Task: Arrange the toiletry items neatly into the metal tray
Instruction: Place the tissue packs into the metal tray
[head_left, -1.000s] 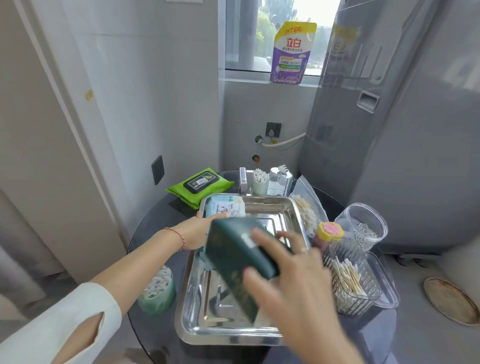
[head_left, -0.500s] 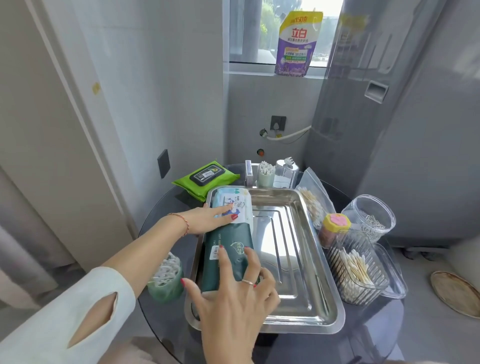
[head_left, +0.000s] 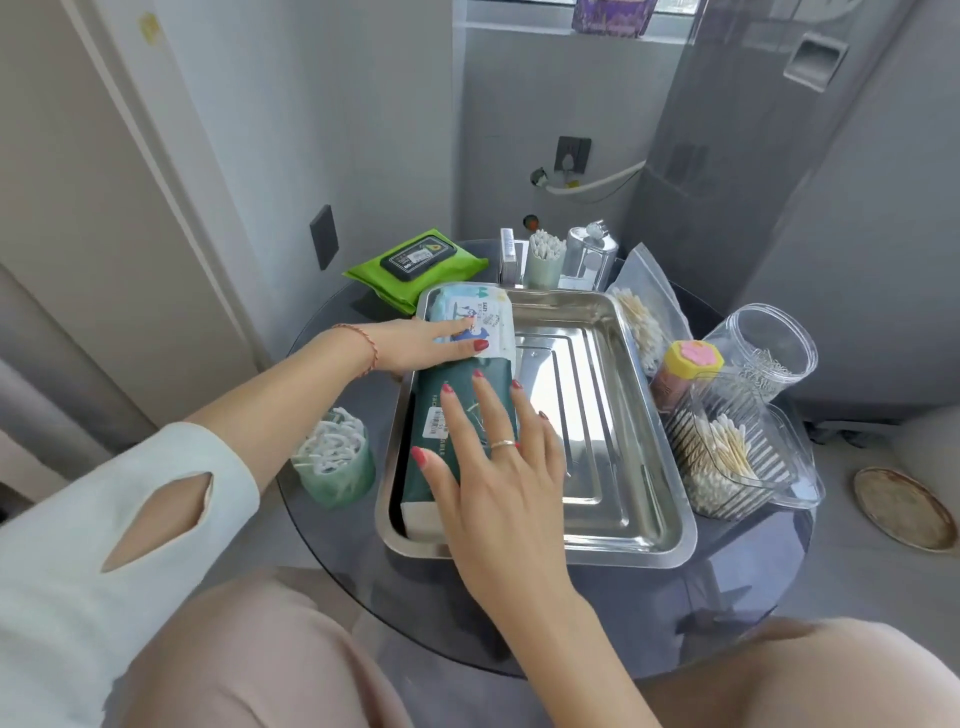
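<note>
A shiny metal tray (head_left: 613, 395) sits in the middle of a round dark glass table. Along its left side lie a pale blue wipes pack (head_left: 488, 312) at the far end and a dark green tissue pack (head_left: 441, 395) nearer me. My left hand (head_left: 421, 345) rests flat across the tray's left rim, fingers on the wipes pack. My right hand (head_left: 493, 457) lies flat on top of the green pack, fingers spread. Neither hand grips anything.
A bright green wipes pack (head_left: 415, 262) lies at the back left. A green cup of floss picks (head_left: 335, 462) stands left of the tray. Cotton swab containers (head_left: 722, 457), a clear jar (head_left: 763, 348), a yellow-lidded tube (head_left: 688, 364) and a swab bag (head_left: 644, 317) crowd the right side.
My right hand brought the green pack down from the air and laid it flat in the tray's left side. The left hand stayed on the blue wipes pack. The view tilted downward.
</note>
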